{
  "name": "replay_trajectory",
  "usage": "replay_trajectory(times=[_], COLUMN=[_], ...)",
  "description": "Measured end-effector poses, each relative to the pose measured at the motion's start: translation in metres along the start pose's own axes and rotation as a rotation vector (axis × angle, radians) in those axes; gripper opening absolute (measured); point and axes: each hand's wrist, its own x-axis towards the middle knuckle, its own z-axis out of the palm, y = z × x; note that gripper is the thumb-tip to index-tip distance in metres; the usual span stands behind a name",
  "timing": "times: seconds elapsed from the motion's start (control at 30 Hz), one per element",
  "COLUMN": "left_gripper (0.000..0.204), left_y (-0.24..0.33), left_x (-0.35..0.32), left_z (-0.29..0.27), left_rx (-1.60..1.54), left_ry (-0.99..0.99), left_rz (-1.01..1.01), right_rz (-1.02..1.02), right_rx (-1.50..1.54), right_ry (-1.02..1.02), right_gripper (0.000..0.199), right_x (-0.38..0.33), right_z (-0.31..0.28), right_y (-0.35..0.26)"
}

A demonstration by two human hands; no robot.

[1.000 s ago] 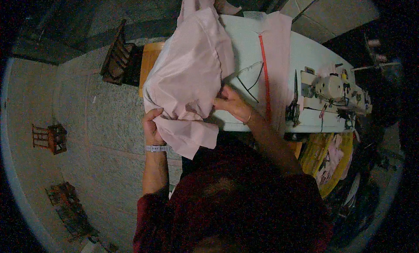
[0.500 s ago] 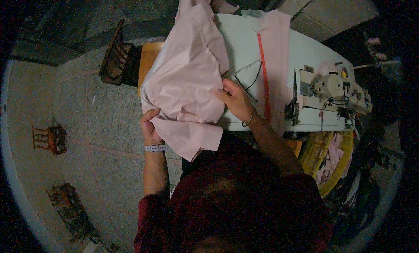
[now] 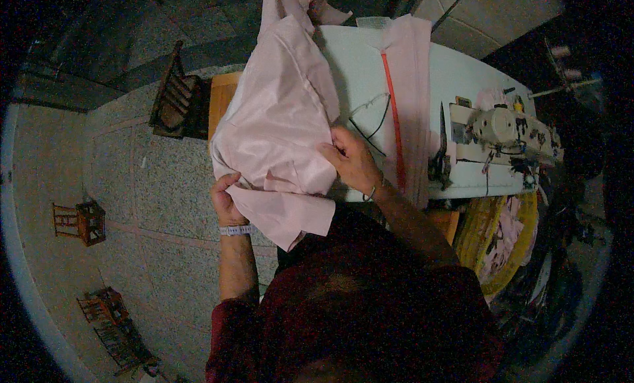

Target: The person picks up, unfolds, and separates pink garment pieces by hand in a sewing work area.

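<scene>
the pink fabric [image 3: 281,128] lies bunched at upper centre of the frame, draped over the left edge of the white table [image 3: 462,76]. the left hand [image 3: 226,201] grips its lower edge, fingers closed on the cloth. the right hand [image 3: 350,159] pinches a fold at centre frame. the sewing machine [image 3: 505,135] stands at right, apart from both hands.

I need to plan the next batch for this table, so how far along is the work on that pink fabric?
Done: nothing visibly finished; a pink strip with a red edge lies flat on the white table. In hand: the left hand grips the lower edge of the pink fabric, and the right hand presses on it at the table edge. Left: the fabric is not under the sewing machine, which stands apart to the right.
</scene>
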Motion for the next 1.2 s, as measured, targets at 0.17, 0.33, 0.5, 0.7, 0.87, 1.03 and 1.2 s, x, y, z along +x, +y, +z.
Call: replay_trajectory(times=[0.17,0.33,0.5,0.7,0.87,1.03,1.2], left_gripper=[0.058,0.029,0.026,0.030,0.057,0.069,0.072], left_y=[-0.007,-0.006,-0.007,-0.013,-0.008,-0.006,-0.011], left_x=[-0.006,-0.004,-0.004,-0.007,-0.009,-0.004,-0.019], left_z=[0.020,0.013,0.029,0.054,0.045,0.043,0.079], left_rx=[0.079,0.161,0.156,0.244,0.298,0.333,0.444], left_ry=[0.051,0.150,0.128,0.185,0.157,0.120,0.121], left_rz=[-0.003,0.042,0.078,0.275,0.216,0.267,0.284], right_rz=[0.031,0.134,0.162,0.189,-0.975,-0.639,0.133], right_rx=[0.061,0.151,0.215,0.152,-0.556,-0.518,0.040], right_ry=[-0.077,-0.157,-0.157,-0.202,0.551,0.540,-0.088], right_gripper=[0.020,0.019,0.019,0.021,0.020,0.017,0.016], right_x=[0.005,0.005,0.007,0.007,0.008,0.008,-0.001], right_z=[0.001,-0.008,-0.011,-0.015,0.006,0.011,-0.029], right_y=[0.020,0.005,0.000,0.019,0.031,0.022,0.044])
